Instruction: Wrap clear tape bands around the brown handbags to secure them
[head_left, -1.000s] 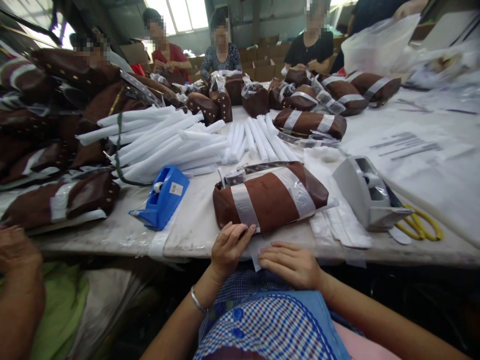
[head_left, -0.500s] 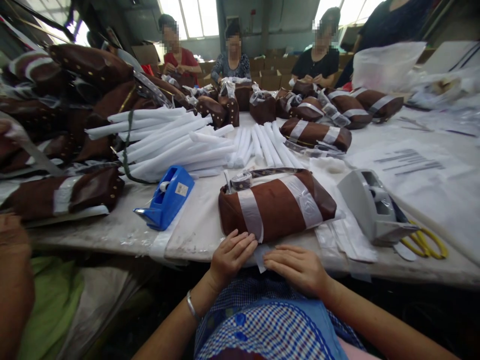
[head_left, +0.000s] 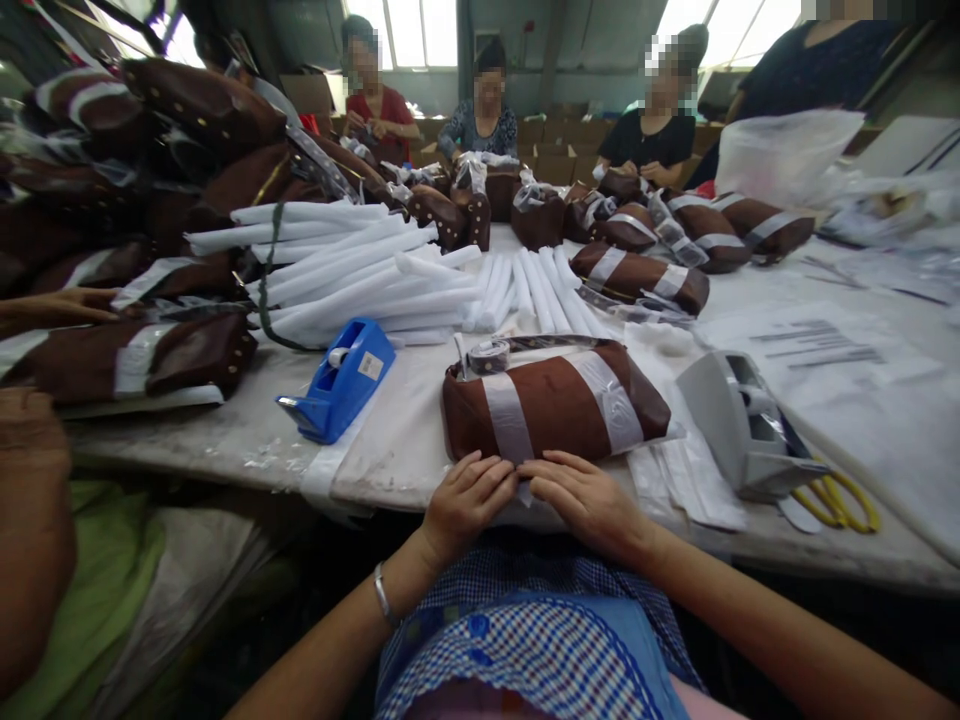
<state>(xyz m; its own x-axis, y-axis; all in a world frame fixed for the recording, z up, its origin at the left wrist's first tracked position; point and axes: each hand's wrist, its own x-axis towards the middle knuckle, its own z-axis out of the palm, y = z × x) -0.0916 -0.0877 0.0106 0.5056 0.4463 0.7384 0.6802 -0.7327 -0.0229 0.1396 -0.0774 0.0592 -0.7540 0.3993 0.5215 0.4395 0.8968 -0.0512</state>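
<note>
A brown bag point(head_left: 559, 405) wrapped in two pale paper bands lies at the near edge of the white table point(head_left: 405, 450). My left hand point(head_left: 466, 500) and my right hand point(head_left: 585, 500) meet at the bag's near side. The fingers of both press on the lower end of the left paper band point(head_left: 508, 425), fingertips almost touching. A silver bangle sits on my left wrist.
A blue tape dispenser point(head_left: 339, 380) stands left of the bag, a grey tape dispenser point(head_left: 739, 425) and yellow scissors point(head_left: 844, 500) to the right. White paper rolls point(head_left: 360, 280) and more wrapped brown bags point(head_left: 637, 275) cover the table. Other people sit across; another person's arm point(head_left: 30, 520) is at near left.
My right hand has slid left and up to the bag's edge to meet my left hand on the paper band. The camera view shifted slightly.
</note>
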